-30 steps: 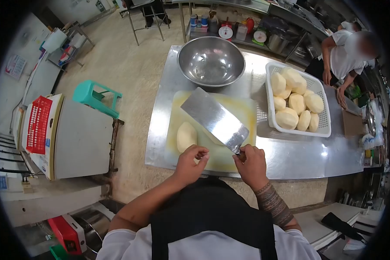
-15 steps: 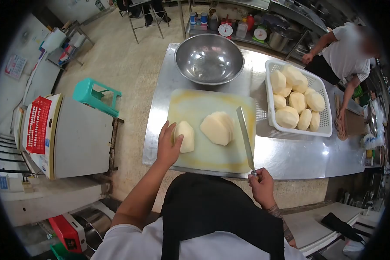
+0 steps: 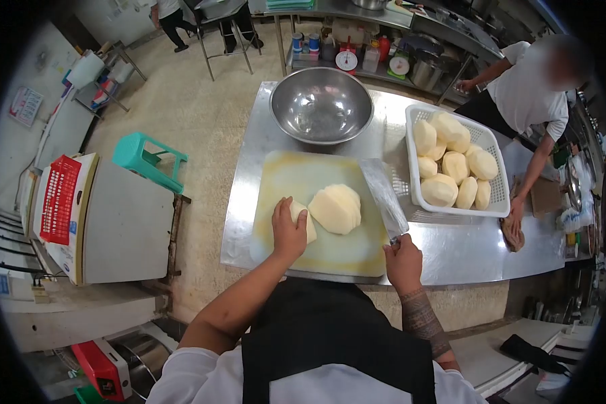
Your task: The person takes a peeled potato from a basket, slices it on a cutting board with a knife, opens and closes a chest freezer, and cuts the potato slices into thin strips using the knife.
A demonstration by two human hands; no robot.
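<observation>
My left hand (image 3: 289,229) curls over a piece of peeled, pale-yellow root vegetable (image 3: 310,227) on the cutting board (image 3: 343,259), its fingers covering the far side. Just right of it lies a larger, sliced portion of the same vegetable (image 3: 335,209), its slices still leaning together. In my right hand (image 3: 404,262), at the board's right edge, is the handle of a broad-bladed kitchen knife (image 3: 385,198). The blade points away from me, over the right side of the board, apart from the vegetable, with its flat side showing.
Beyond the board stands a large steel bowl (image 3: 321,111). A white plastic basket (image 3: 464,210) of whole peeled vegetables (image 3: 456,167) sits to the right. Past it, a co-worker's hand (image 3: 515,212) presses a brown cloth (image 3: 512,237) on the steel table (image 3: 478,249). A teal stool (image 3: 131,149) stands left.
My left hand has slid the piece rightward, close to the sliced portion. The knife has risen slightly and its blade has turned flat to view. The co-worker's hand has moved nearer with the cloth.
</observation>
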